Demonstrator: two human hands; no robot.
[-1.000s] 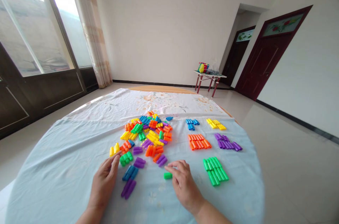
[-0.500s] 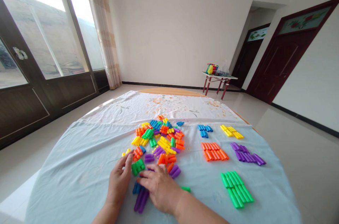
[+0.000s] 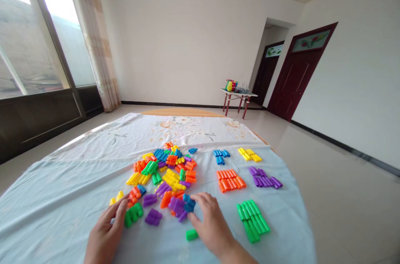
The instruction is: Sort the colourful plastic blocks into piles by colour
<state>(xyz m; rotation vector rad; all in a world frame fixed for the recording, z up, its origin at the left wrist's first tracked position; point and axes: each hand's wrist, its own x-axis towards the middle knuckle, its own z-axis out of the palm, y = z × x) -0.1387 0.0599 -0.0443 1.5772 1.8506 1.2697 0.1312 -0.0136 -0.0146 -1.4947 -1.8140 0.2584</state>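
Observation:
My right hand (image 3: 209,222) pinches a blue piece (image 3: 189,203) between thumb and fingers; a joined purple piece (image 3: 176,207) hangs beside it. A green piece (image 3: 191,235) lies just under that hand. My left hand (image 3: 108,226) rests on the cloth, its fingertips at an orange piece (image 3: 134,195) and a green piece (image 3: 133,215); whether they grip anything is unclear. Between the hands lie two purple pieces (image 3: 153,217). A mixed pile of coloured plastic pieces (image 3: 170,176) spreads beyond them.
Pieces lie grouped by colour on the right: blue (image 3: 221,156), yellow (image 3: 249,154), orange (image 3: 231,180), purple (image 3: 265,178) and green (image 3: 252,220). A cloth (image 3: 62,197) covers the round table. A small table (image 3: 240,94) with bags stands near the far wall.
The view has turned right. My right hand has lifted the blue and purple pieces from near the table's front edge and moved right, away from my left hand.

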